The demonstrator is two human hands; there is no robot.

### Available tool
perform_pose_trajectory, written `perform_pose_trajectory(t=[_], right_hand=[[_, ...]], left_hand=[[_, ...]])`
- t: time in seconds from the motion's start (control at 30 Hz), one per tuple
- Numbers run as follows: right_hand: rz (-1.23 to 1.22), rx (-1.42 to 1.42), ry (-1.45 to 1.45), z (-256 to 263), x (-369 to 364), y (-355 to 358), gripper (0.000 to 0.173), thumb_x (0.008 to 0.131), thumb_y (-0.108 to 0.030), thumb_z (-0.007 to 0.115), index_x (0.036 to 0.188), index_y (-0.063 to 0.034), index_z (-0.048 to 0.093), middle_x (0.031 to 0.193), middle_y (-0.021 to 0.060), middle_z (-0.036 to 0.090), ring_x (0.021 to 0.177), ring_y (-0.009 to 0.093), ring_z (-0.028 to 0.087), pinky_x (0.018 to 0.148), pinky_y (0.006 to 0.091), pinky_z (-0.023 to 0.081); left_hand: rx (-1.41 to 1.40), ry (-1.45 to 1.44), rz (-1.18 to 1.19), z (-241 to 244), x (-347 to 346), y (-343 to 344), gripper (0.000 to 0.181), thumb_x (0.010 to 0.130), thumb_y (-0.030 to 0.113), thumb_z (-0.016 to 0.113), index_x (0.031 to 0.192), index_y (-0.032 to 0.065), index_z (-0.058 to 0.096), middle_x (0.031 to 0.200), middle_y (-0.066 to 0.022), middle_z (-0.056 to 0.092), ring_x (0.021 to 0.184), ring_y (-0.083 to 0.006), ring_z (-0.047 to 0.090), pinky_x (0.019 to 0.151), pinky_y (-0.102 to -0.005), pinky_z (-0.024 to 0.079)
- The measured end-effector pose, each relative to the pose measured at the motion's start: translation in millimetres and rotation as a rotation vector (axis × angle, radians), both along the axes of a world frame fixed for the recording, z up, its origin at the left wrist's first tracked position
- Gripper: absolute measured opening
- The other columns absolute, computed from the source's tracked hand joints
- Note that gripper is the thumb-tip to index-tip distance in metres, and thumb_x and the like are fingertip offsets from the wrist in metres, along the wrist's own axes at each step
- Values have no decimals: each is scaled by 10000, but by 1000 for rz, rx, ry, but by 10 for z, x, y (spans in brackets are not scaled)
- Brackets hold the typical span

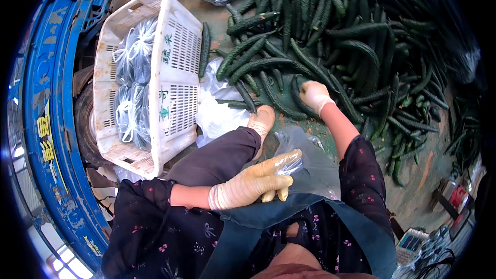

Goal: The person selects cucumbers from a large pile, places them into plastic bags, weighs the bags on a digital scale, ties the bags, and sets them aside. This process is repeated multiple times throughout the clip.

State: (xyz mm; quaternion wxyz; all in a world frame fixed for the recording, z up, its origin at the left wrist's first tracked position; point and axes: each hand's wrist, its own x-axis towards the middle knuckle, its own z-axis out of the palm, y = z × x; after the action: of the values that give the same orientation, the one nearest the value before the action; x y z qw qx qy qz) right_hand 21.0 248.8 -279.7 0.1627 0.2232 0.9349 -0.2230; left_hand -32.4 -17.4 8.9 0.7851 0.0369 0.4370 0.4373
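My left hand (254, 180), in a pale glove, pinches a clear plastic bag (317, 174) that hangs open in front of my apron. The bag's crumpled edge bunches at the fingertips. My right hand (316, 96), gloved too, is curled over a dark green cucumber (297, 95) at the near edge of a large heap of cucumbers (360, 42). Its fingertips are hidden, so whether they grip the cucumber is unclear. A curved cucumber (277, 99) lies left of that hand, near my shoe (262, 122).
A white plastic crate (180, 42) with several tied bags (133, 112) stands at left. White plastic bags (221, 118) lie beside it. Farther left is a blue vehicle (50, 85) with a wheel (87, 124). A device with a display (411, 243) sits at lower right.
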Motion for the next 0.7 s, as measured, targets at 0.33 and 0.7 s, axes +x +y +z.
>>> perform_pose_trajectory(t=[0.33,0.7], right_hand=[[20,245,66,-559,-1241,-330,551,757,-147,728,1287,-108,580,1175,120,641,1092,304,626,876,431,516],[-325,-354,203,-343,-42,-575,469,726,-229,744,1143,-28,673,1127,222,652,1103,379,623,960,420,500]], left_hand=[[-74,24,87,-155,-287,-95,630,1015,193,536,1574,74,271,869,-2,610,651,-16,419,568,-149,338],[-103,48,70,-82,-449,-81,563,1020,149,466,1558,76,320,901,-45,627,656,-33,386,623,-150,324]])
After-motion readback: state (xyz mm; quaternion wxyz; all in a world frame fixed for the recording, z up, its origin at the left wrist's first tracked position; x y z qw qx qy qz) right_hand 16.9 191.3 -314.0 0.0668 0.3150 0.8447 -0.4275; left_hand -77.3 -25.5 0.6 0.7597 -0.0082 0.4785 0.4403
